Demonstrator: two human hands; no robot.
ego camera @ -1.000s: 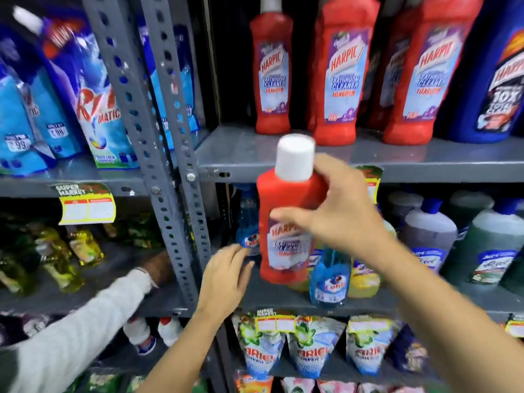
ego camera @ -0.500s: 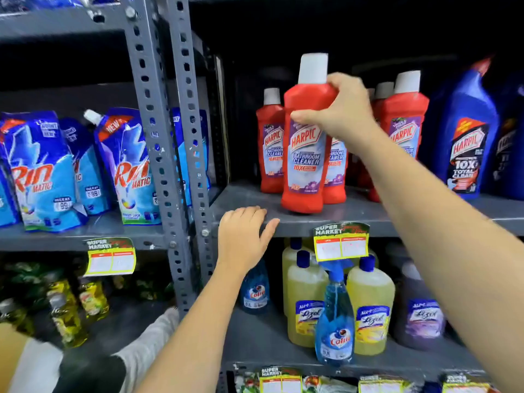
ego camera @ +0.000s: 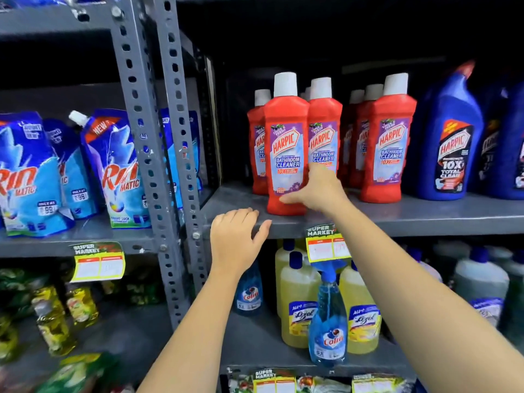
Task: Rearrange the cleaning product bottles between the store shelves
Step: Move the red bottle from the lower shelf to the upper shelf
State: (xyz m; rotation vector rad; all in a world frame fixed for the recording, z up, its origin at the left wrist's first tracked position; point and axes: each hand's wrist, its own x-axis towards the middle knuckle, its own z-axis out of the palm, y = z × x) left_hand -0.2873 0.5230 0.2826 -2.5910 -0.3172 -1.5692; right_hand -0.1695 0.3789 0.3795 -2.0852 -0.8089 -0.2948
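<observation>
A red Harpic bathroom cleaner bottle point(ego camera: 286, 143) with a white cap stands upright at the front of the grey metal shelf point(ego camera: 425, 219), ahead of several identical red bottles point(ego camera: 390, 148). My right hand point(ego camera: 317, 188) is at its lower right side. The thumb lies across the bottle's base and the fingers are spread against its side, not clasped around it. My left hand point(ego camera: 235, 242) rests on the shelf's front edge, left of the bottle, and holds nothing.
Blue Harpic toilet cleaner bottles point(ego camera: 450, 143) fill the shelf's right end. Rin Matic pouches point(ego camera: 119, 171) stand on the left rack beyond the perforated uprights point(ego camera: 141, 137). Below are yellow Lizol bottles point(ego camera: 297, 302), a blue Colin spray point(ego camera: 329, 321) and a hanging price tag point(ego camera: 324, 245).
My right hand carried the red bottle up from the lower shelf, set it on the upper shelf, and slid from its neck to its base. My left hand rose to the shelf edge.
</observation>
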